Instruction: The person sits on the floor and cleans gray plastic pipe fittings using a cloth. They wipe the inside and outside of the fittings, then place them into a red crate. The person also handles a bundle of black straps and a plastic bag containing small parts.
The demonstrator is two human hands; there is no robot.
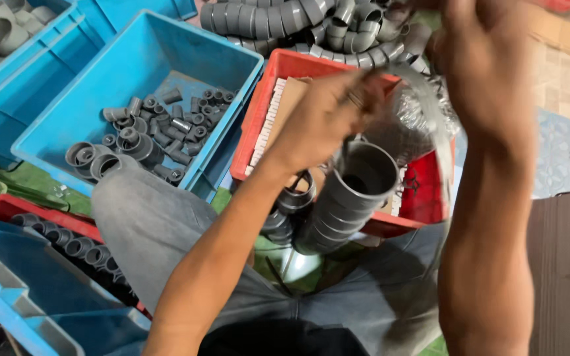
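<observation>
My left hand (324, 115) is raised over my lap, its fingers pinched on one end of a clear plastic strip (430, 112). My right hand (486, 62) is higher and to the right, gripping the other end of the same strip. Both hands are blurred. Below them a stack of grey pipe fittings (344, 201) rests tilted on my lap, its open end facing up. A second, shorter row of dark grey fittings (285, 211) lies just left of it.
A red crate (278, 72) behind the hands holds crumpled clear plastic and cardboard. A blue crate (126, 59) at left holds several small grey fittings. Grey elbow fittings (298, 23) pile at the top. More blue and red bins sit at lower left; cardboard (565, 264) lies at right.
</observation>
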